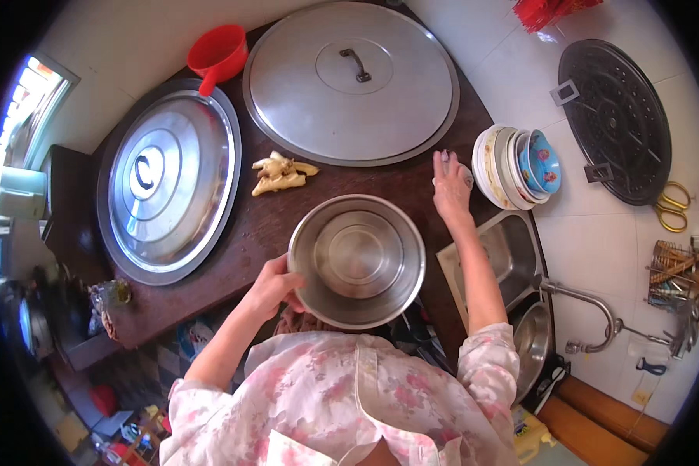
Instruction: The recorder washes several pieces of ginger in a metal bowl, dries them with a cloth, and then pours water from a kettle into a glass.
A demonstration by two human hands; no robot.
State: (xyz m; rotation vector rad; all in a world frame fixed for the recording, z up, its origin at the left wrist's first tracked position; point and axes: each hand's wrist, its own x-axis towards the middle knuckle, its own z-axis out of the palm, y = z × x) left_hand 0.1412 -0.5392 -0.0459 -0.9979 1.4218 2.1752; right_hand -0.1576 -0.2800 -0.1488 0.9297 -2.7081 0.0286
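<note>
My left hand (276, 288) grips the left rim of a round stainless steel basin (358, 256), thumb inside the wall. The basin holds nothing and is held before my body at the counter's front edge. My right hand (453, 186) reaches over the dark counter, palm down, just left of a stack of bowls (504, 166). Small pale, purplish pieces, apparently garlic (468, 176), show around its fingers; the hand hides most of them, and its grip on them is unclear. Pieces of ginger root (279, 173) lie on the counter beyond the basin.
Two large metal lids, one at the back (303, 105) and one at left (177, 233), cover much of the counter (215, 303). A red plastic ladle (218, 55) stands behind. At right are a sink (504, 244), a faucet (600, 309) and a wall-hung black perforated steamer plate (617, 122).
</note>
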